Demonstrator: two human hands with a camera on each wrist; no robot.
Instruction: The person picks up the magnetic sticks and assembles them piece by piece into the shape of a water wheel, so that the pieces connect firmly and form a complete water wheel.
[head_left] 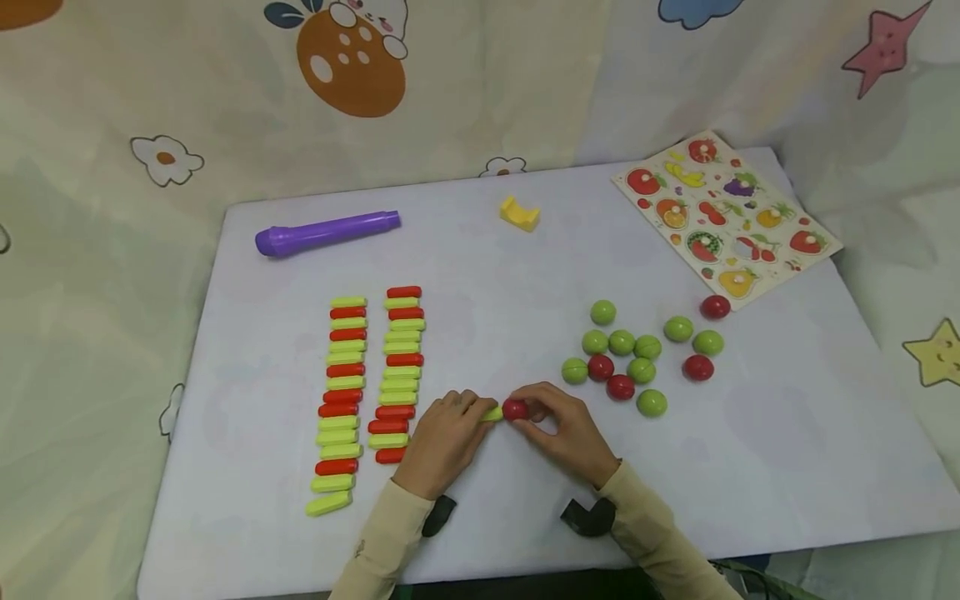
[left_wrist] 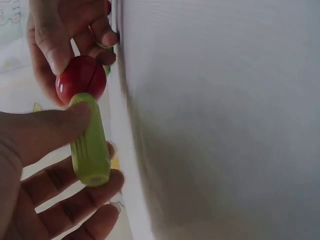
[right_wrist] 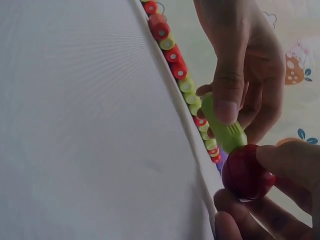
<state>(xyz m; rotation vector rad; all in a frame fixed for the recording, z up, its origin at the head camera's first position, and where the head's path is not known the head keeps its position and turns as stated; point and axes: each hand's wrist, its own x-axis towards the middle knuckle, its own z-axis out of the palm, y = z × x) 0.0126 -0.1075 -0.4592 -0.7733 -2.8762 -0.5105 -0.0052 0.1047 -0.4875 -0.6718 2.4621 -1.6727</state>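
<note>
Thumb and fingers of my left hand point(head_left: 448, 437) grip a light green ribbed handle point(left_wrist: 90, 145). My right hand point(head_left: 570, 429) pinches a shiny red ball point(head_left: 514, 409) with a thin seam. One end of the handle meets the ball; how deep it sits cannot be seen. Both hands are over the front middle of the white table point(head_left: 517, 525). Left of them, red and green handles lie in a left column point(head_left: 341, 396) and a right column point(head_left: 403, 359). The left hand is close to the lower end of the right column.
Loose green balls point(head_left: 652, 403) and red balls point(head_left: 620, 387) are scattered right of the hands. Toward the back are a purple stick point(head_left: 330, 233), a yellow curved block point(head_left: 519, 217) and a fruit-picture board point(head_left: 750, 212). A patterned cloth point(head_left: 480, 83) hangs behind the table.
</note>
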